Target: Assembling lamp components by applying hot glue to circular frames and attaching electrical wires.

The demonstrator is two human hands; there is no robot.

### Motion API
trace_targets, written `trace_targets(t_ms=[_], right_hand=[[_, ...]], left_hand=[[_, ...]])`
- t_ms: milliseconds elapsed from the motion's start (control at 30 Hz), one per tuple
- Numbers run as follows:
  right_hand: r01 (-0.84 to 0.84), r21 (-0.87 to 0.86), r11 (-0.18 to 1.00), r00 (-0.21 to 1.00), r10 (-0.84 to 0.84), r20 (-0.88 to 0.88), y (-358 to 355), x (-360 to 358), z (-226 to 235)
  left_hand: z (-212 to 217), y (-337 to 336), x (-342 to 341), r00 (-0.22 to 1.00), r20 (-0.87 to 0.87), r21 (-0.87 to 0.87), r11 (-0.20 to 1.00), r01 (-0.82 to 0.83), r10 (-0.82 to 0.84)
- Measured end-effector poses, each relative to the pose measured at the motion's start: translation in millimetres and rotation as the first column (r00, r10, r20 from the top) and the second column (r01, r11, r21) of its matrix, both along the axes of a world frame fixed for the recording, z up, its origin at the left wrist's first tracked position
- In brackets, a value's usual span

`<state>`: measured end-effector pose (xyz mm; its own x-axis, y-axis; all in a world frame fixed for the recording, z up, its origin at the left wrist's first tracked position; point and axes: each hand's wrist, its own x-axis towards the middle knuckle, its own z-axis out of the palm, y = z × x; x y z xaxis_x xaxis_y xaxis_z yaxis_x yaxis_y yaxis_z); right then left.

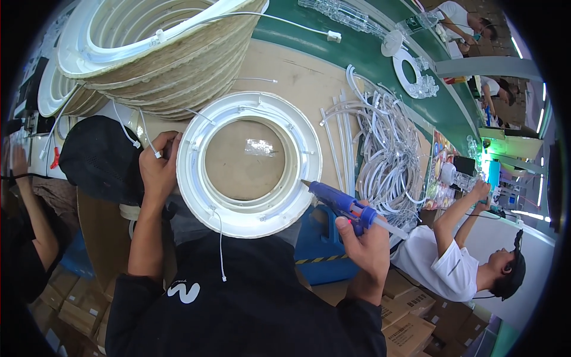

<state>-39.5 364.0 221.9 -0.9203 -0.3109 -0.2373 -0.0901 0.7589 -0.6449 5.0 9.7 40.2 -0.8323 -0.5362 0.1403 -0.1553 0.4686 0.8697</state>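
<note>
My right hand is closed round a blue hot glue gun with a clear glue stick sticking out of its back. The nozzle points at the inner channel of a white ring-shaped lamp frame, close to its right side; whether it touches cannot be told. Inside the channel runs a pale light strip, with small clear clips along it. My left hand grips the ring's left rim, fingers partly hidden at the edge. A thin white cable with a small plug hangs from the ring's near side.
Stacked ring frames with dangling cables rise at the far left. A heap of clear tubing lies right of the ring on the cardboard-covered table. Beside my left hand is a black cap. Co-workers sit at both sides; cartons stand below.
</note>
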Motion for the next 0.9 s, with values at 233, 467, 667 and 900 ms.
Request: trace_targets(t_ms=[233,467,667,900], right_hand=[[-0.018,0.051,0.999,1.000,0.018,0.012,-0.5,-2.1,2.6],[-0.013,0.051,0.999,1.000,0.014,-0.010,0.2,-1.9,5.0],[-0.015,0.089,0.996,1.000,0.013,0.017,-1.1,-2.5,7.4],[-0.044,0.115,0.992,0.997,0.050,-0.051,-0.4,-1.5,10.0]], left_hand=[[0.1,1.4,-2.0,1.000,-0.002,0.045,0.999,-0.010,0.010],[1.8,1.2,-1.0,1.000,0.009,0.042,0.999,-0.009,0.009],[-0.8,-0.1,0.6,1.000,0.009,0.028,0.999,-0.016,0.015],[3.3,1.6,0.9,1.000,0.025,0.013,1.000,-0.011,0.010]])
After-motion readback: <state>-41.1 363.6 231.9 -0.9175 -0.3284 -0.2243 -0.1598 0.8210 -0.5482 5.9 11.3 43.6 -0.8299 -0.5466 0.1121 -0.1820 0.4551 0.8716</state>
